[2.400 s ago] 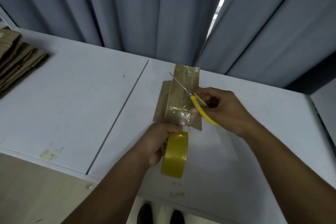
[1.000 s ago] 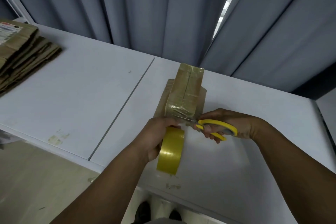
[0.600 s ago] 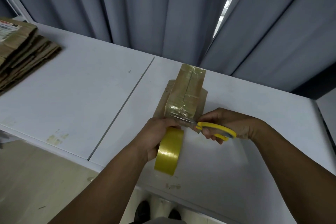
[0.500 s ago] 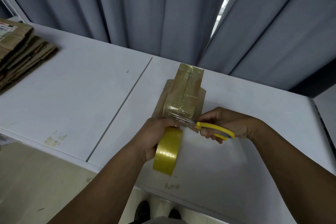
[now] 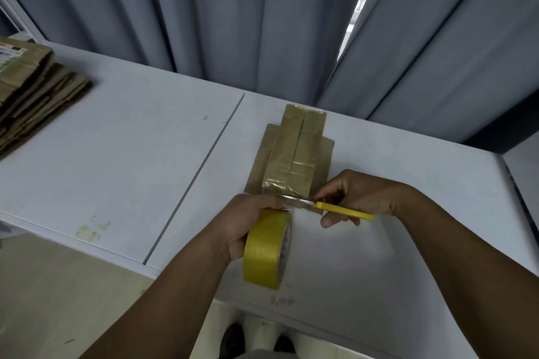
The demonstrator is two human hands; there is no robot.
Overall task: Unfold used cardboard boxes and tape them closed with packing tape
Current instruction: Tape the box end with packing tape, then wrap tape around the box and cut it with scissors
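Observation:
A small brown cardboard box [image 5: 300, 151] stands on the white table [image 5: 116, 172], its top seam and near end covered in glossy tape. My left hand [image 5: 248, 221] grips a yellow roll of packing tape [image 5: 267, 251] just in front of the box's near end. My right hand [image 5: 361, 198] holds yellow-handled scissors [image 5: 341, 210]. Their blades lie across the tape strip between roll and box, tips reaching my left fingers.
A stack of flattened cardboard boxes [image 5: 32, 90] lies at the table's far left. Grey curtains [image 5: 262, 17] hang behind the table. A seam [image 5: 204, 166] splits the tabletop in two. The table's front edge runs just below the roll, with shoes [image 5: 233, 338] beneath.
My right hand swung the scissors from above the box down to its near end. The blades now lie across the tape strip. The roll has stayed in my left hand.

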